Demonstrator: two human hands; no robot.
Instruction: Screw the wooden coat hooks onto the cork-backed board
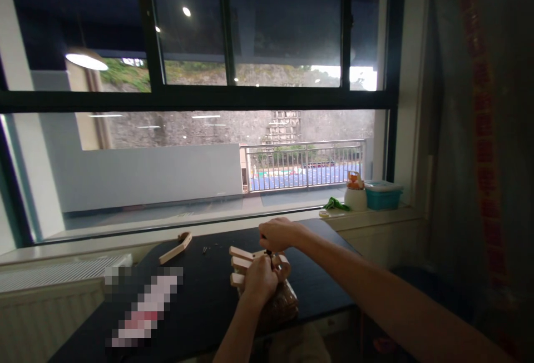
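Several pale wooden pieces (pixel 240 264) with rounded ends lie side by side near the middle of the dark table. My left hand (pixel 262 277) is closed around their near right part and steadies them. Above it, my right hand (pixel 280 234) is closed on a thin dark tool (pixel 269 252), which points down at the wood; its kind is mostly hidden by my fingers. Under the wood and my left hand sits a brown, shiny, plastic-wrapped bundle (pixel 287 301). A ring-shaped wooden end (pixel 284 264) shows just right of my left hand.
Another wooden piece (pixel 176 249) with a curved end lies at the table's far left, small metal bits (pixel 204 250) beside it. A blurred-out pinkish item (pixel 146 310) is nearer. On the windowsill stand a white bottle (pixel 355 197), a teal box (pixel 382 196) and a green cloth (pixel 336 204).
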